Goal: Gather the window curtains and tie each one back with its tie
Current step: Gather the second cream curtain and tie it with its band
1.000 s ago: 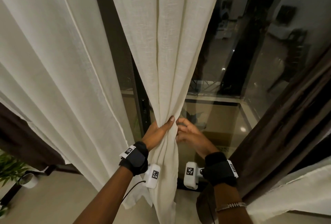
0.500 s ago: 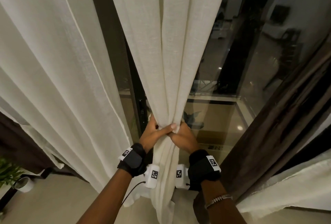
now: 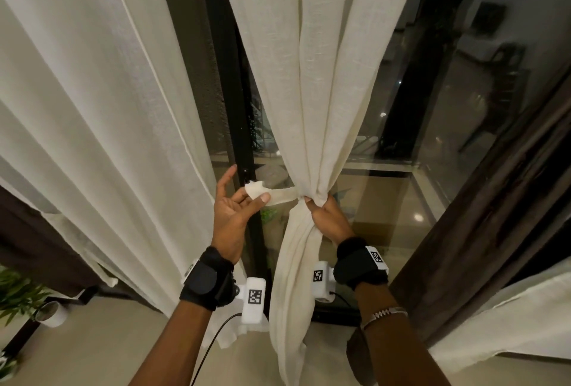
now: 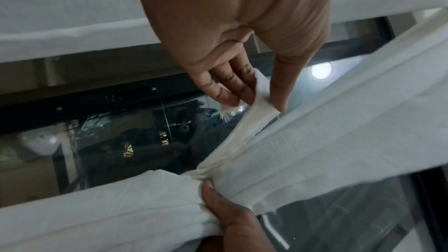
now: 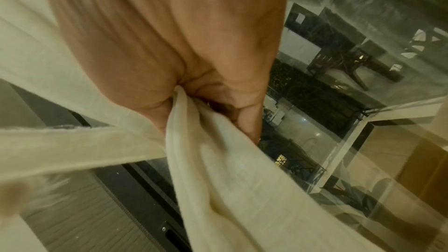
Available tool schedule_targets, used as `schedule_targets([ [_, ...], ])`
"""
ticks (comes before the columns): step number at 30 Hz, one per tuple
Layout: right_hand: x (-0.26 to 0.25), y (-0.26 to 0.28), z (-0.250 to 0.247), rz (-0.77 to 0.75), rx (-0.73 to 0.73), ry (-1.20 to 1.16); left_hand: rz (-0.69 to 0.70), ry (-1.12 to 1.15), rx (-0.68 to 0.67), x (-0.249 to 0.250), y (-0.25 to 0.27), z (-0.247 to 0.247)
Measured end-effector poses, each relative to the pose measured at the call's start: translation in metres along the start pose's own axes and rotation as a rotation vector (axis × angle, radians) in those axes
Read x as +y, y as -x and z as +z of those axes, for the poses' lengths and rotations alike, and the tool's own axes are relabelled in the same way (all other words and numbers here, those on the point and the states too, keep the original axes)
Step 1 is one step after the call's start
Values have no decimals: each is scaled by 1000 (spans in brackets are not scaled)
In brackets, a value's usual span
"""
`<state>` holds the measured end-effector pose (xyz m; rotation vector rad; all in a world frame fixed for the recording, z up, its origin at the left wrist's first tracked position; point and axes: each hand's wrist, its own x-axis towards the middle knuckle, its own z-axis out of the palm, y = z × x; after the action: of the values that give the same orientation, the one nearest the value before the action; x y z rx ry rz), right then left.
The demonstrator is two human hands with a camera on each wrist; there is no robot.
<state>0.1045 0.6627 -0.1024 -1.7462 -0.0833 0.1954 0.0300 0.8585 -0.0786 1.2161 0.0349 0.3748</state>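
Left hand (image 3: 233,209) now drawn aside with tie (image 3: 272,194) (window frame (image 3: 247,126) behind).

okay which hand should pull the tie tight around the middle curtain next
Left, probably. The left hand already pinches the free end of the tie, while the right hand grips the gathered curtain at the wrap.

Home living space at night. Sheer cream curtains (image 3: 324,77) over tall black-framed glass door (image 3: 222,83), above the grip. Dark brown drape (image 3: 494,206) right of the grip. Potted plant (image 3: 18,296) on pale tiled floor (image 3: 92,351), low left. Chair reflected in glass.
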Motion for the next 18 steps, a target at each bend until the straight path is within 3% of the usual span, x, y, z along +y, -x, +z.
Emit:
schedule_targets([
  [11, -7, -3, 2, -51, -17, 117, 151, -136, -189, 39, 18, 42],
  [18, 14, -14, 12, 35, -52, 125, 119, -330, -487, 37, 28, 64],
])
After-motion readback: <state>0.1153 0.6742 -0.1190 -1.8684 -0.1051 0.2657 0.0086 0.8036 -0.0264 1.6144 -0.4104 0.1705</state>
